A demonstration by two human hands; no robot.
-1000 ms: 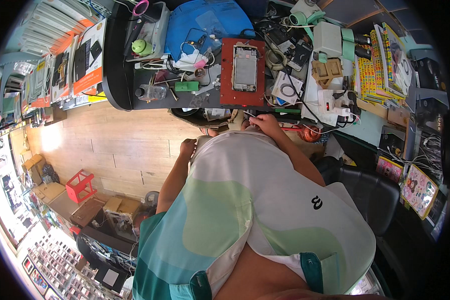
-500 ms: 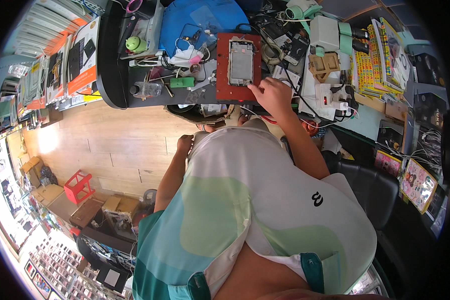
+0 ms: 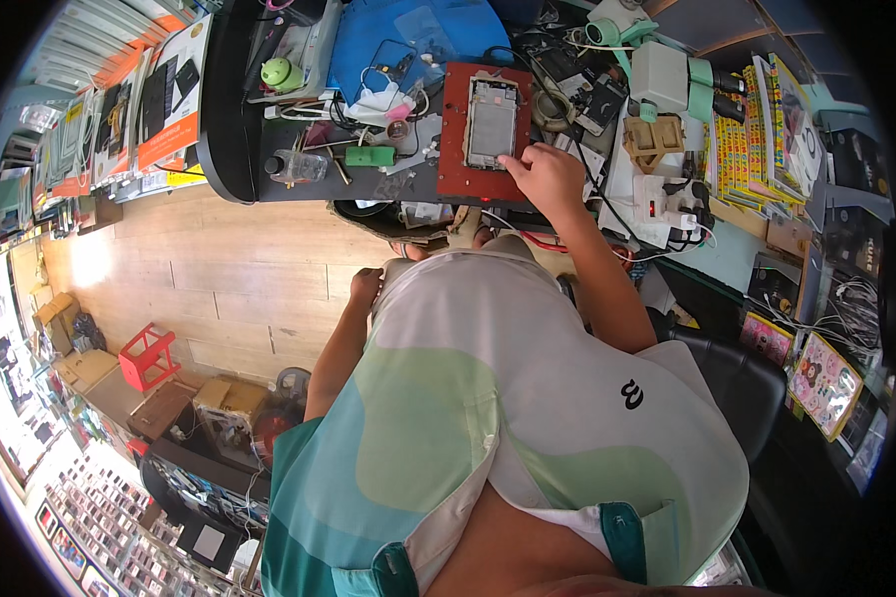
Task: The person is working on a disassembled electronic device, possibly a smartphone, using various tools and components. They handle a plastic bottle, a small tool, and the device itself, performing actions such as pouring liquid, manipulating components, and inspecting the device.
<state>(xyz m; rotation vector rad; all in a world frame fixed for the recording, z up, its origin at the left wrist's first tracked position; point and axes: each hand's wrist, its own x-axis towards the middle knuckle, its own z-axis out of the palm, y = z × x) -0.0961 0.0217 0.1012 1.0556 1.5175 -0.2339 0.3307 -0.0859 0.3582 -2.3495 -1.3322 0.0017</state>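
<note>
An opened phone (image 3: 491, 121), its grey inside facing up, lies on a dark red plate (image 3: 455, 129) near the bench's front edge. My right hand (image 3: 552, 183) is at the phone's lower right corner. Its thumb tip touches the corner, and the fingers are curled in. Anything small between them is hidden. My left hand (image 3: 366, 286) rests loosely closed beside my thigh, with nothing visible in it.
Left of the plate are a green block (image 3: 370, 156), a clear bottle (image 3: 297, 166), cables and a blue mat (image 3: 408, 30). A tape roll (image 3: 553, 109), a microscope (image 3: 659, 78) and a power strip (image 3: 657, 204) stand to the right. A black cable (image 3: 582, 159) runs beside my right hand.
The whole bench has shifted slightly right and up in the picture. My right hand stays at the phone's corner, its fingers bent a little more. The left hand has not moved.
</note>
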